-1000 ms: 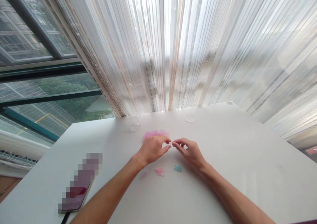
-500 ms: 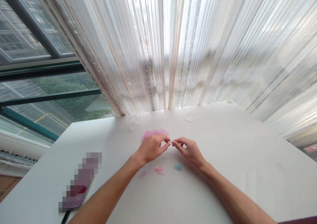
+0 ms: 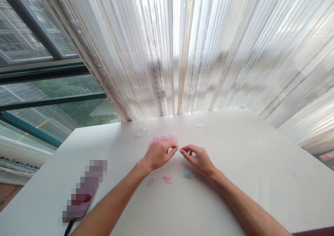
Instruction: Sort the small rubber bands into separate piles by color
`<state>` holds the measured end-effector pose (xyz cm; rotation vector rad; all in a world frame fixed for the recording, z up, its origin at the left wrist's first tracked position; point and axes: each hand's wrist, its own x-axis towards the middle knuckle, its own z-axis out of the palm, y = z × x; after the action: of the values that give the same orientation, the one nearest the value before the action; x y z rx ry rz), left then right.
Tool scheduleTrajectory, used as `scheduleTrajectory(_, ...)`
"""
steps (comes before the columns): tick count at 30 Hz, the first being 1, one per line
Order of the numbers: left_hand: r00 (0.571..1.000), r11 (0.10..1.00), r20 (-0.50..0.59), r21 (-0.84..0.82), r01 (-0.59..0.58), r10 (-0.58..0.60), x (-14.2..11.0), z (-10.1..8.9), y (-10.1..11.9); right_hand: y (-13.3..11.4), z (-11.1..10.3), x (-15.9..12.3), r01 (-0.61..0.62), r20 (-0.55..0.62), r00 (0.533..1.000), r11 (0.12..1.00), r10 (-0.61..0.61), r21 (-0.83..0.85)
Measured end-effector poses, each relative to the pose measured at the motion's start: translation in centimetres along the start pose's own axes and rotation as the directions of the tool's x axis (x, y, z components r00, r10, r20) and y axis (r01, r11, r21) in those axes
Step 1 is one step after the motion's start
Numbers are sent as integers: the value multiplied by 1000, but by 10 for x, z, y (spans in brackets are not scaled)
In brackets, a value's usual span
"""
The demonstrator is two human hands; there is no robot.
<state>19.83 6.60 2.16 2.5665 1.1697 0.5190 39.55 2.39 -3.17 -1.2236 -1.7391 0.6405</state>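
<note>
Left fingers (image 3: pixel 172 154) have drawn together, pinched near the pinched right fingers (image 3: pixel 185 153), anything held indistinct.

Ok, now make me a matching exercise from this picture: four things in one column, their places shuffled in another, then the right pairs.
Things
1. Phone
2. Largest pile
3. Teal pile
4. Flat clear round piece

Places
A. Rightmost of the three small piles
B. Near the far edge of the table
C. Left of the left forearm
D. Just beyond the left hand

Pairs: 1-C, 2-D, 3-A, 4-B
</note>
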Motion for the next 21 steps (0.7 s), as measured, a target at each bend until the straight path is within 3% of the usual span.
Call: scheduleTrajectory(21, 998, 1000, 60, -23, 18, -17, -1, -1, -1, -1, -2, 1, 20, -22, 1000, 1000, -20, -7)
